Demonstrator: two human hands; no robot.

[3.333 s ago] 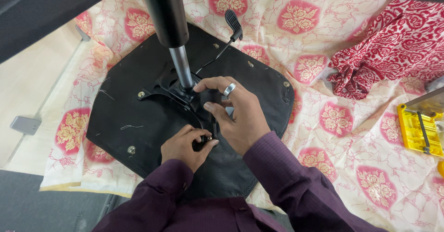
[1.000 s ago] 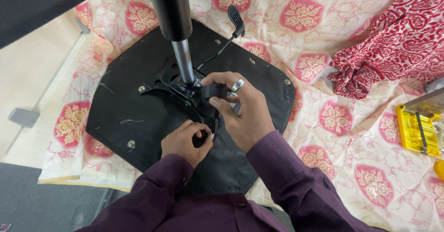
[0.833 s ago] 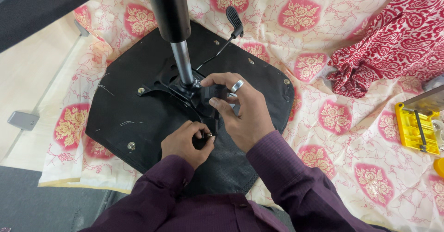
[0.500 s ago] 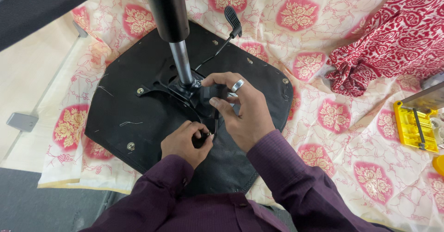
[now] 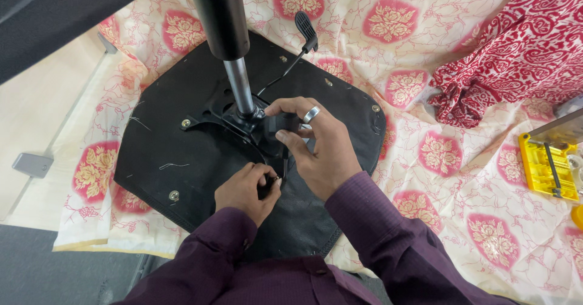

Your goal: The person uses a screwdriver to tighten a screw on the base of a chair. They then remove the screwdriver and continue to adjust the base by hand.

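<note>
Nothing much has shifted since the earlier frames; both hands stay at the mechanism. Left hand is closed on a small dark part just below the black metal bracket. Upside-down black seat base lies on the floral cloth, gas cylinder upright. Right hand pinches the bracket's edge. Far right, a yellow case holds tools.

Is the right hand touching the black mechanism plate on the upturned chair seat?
Touching. The head view shows the right hand with fingers curled onto the black mechanism plate beside the gas cylinder.
</note>
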